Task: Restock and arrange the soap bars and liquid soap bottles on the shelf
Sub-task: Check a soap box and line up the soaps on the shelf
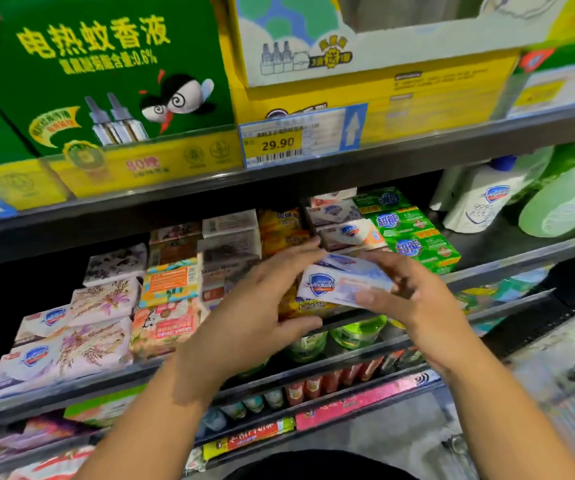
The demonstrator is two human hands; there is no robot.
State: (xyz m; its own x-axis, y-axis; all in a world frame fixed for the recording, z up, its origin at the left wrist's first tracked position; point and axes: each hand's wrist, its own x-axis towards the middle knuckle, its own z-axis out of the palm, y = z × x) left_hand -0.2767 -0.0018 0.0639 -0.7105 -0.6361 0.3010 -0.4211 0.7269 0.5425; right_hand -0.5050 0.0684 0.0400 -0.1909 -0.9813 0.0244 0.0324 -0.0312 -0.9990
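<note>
A white soap bar with a blue shield logo hangs in front of the middle shelf. My right hand grips its right end. My left hand is at its left end, fingers over the top and thumb underneath. Behind it lie yellow sulfur soap packs and more white shield-logo bars. Green soap packs sit to the right. Floral-wrapped bars fill the left. A white liquid soap bottle and a green bottle stand at the far right.
The upper shelf carries green and yellow mosquito-liquid boxes, with a 29.90 price tag on its edge. Lower shelves hold green tubs and small red bottles. A shopping cart stands at the right.
</note>
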